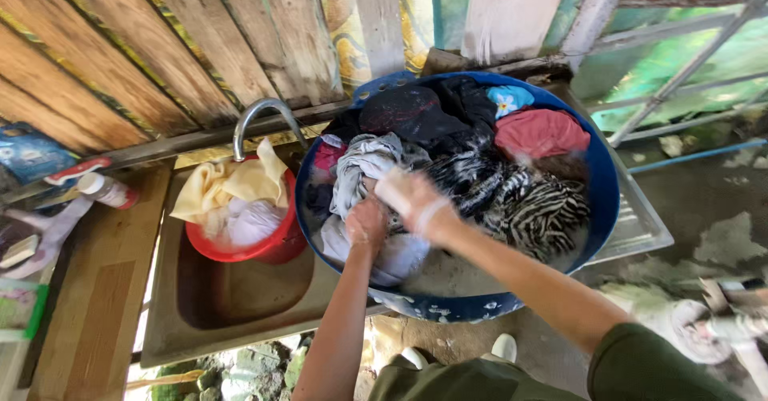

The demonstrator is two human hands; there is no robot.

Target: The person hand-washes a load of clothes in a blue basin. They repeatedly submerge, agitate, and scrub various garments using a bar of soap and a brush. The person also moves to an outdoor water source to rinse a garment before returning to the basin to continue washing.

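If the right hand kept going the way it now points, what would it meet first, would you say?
Probably the grey garment that the right hand already grips beside the left hand; past it, likely the blue basin rim near the red bucket. Motion blur leaves depth unclear.

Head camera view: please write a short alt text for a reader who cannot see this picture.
Two soapy hands, left hand and right hand, scrub a grey cloth in a big blue basin full of wet laundry. Beside it, a red bucket holding yellow and white clothes sits in a sink under a metal tap, before a wooden plank wall.
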